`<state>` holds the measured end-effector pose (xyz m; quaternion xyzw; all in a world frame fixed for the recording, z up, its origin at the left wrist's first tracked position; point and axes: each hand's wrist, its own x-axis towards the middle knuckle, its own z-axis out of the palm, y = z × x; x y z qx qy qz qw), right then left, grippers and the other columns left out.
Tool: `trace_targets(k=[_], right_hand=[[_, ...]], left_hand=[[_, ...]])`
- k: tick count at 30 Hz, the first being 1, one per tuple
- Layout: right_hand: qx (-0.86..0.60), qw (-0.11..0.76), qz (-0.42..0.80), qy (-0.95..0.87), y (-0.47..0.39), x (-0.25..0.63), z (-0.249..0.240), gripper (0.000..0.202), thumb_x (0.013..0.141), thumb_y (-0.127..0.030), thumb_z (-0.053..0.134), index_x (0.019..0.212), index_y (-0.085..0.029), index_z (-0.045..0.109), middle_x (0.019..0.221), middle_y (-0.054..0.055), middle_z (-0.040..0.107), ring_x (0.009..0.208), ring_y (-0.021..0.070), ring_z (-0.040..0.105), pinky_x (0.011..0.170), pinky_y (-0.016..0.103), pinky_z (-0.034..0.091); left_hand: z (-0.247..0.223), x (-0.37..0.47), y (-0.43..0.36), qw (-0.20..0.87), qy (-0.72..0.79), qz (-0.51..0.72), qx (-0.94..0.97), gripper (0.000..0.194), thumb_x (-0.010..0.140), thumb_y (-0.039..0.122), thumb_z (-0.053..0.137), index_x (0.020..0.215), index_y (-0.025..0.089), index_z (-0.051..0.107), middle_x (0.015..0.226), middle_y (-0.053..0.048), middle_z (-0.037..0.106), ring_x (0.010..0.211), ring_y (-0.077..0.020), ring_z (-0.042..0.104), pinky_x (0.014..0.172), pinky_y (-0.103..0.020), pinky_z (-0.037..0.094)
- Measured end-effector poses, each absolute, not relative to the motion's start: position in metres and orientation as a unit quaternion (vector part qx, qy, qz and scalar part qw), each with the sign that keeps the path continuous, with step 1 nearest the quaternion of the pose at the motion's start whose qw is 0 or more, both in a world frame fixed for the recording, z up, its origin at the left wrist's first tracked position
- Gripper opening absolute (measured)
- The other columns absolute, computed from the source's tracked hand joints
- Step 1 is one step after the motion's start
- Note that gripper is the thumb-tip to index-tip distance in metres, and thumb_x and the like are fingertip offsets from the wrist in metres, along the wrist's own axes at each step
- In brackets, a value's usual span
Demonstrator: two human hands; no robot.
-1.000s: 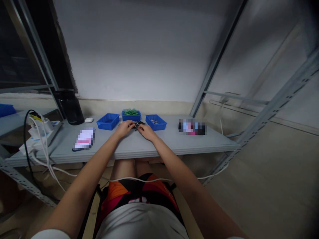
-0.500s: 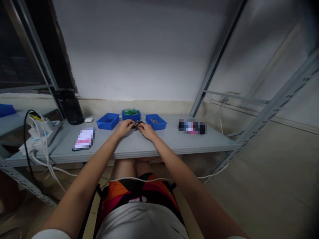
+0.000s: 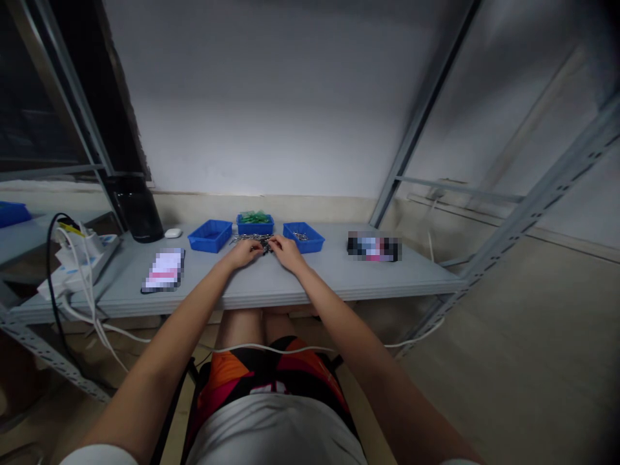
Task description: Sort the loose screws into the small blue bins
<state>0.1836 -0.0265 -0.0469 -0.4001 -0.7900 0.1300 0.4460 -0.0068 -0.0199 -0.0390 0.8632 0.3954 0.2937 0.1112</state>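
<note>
A pile of small, thin silvery metal pieces [image 3: 252,238] lies on the grey table, with dark small pieces [image 3: 266,247] at its near side. My left hand [image 3: 243,254] rests at the near left of the pile, its fingers curled together at the dark pieces. On the right, my right hand [image 3: 287,250] has its fingertips pinched at the same pile, just in front of a blue bin [image 3: 313,245] holding small metal pieces. What either hand holds is too small to make out.
Behind the pile stands a blue bin [image 3: 255,229] of green pieces [image 3: 255,217]; another blue bin [image 3: 206,244] is to its left. A phone [image 3: 165,270], white earbud case [image 3: 173,233], black bottle [image 3: 139,210] and power strip [image 3: 80,265] sit left. A blurred-out object [image 3: 372,247] lies right.
My left hand has drawn slightly nearer to me, uncovering more of the metal pile. My right hand has shifted a little, its fingertips rising slightly. The bins have not moved.
</note>
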Motion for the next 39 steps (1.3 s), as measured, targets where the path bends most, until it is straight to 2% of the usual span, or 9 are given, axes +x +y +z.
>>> trace_targets(k=[4,16,26,31,39], right_hand=[[-0.400,0.451,0.127,-0.787,-0.027,0.183,-0.047,0.018,0.089,-0.028,0.050,0.092,-0.018,0.065,0.083,0.004,0.068,0.073,0.0154,0.058,0.073,0.026,0.043],[-0.433,0.438,0.140,-0.776,-0.019,0.187,-0.053,0.017,0.090,-0.023,0.050,0.092,-0.017,0.066,0.079,0.004,0.069,0.072,0.0155,0.060,0.071,0.025,0.043],[-0.429,0.377,0.119,-0.812,-0.024,0.186,-0.053,0.015,0.089,-0.019,0.054,0.091,-0.019,0.068,0.081,0.003,0.069,0.073,0.0150,0.060,0.074,0.025,0.043],[-0.414,0.367,0.138,-0.821,-0.024,0.186,-0.053,0.015,0.089,-0.019,0.053,0.089,-0.018,0.068,0.077,0.003,0.067,0.068,0.0139,0.057,0.070,0.024,0.041],[-0.418,0.379,0.136,-0.814,-0.026,0.186,-0.052,0.016,0.089,-0.020,0.053,0.091,-0.019,0.069,0.079,0.003,0.068,0.071,0.0150,0.059,0.073,0.025,0.042]], left_hand=[[-0.040,-0.007,-0.019,0.108,0.399,0.301,0.860,0.020,0.084,0.027,0.054,0.085,0.016,0.070,0.083,-0.005,0.073,0.073,-0.0185,0.062,0.074,-0.028,0.047],[-0.036,-0.009,-0.017,0.026,0.438,0.319,0.840,0.021,0.089,0.026,0.051,0.089,0.017,0.069,0.091,-0.009,0.071,0.083,-0.0206,0.062,0.079,-0.030,0.046],[-0.028,-0.004,-0.026,0.013,0.445,0.368,0.816,0.020,0.090,0.027,0.053,0.097,0.017,0.068,0.099,-0.009,0.070,0.091,-0.0213,0.063,0.085,-0.031,0.047],[-0.028,-0.003,-0.027,0.002,0.444,0.366,0.818,0.018,0.090,0.026,0.054,0.096,0.017,0.069,0.097,-0.009,0.069,0.091,-0.0208,0.063,0.084,-0.030,0.047],[-0.027,-0.003,-0.027,0.003,0.446,0.369,0.816,0.019,0.091,0.026,0.053,0.095,0.017,0.069,0.096,-0.008,0.067,0.090,-0.0206,0.062,0.084,-0.030,0.046]])
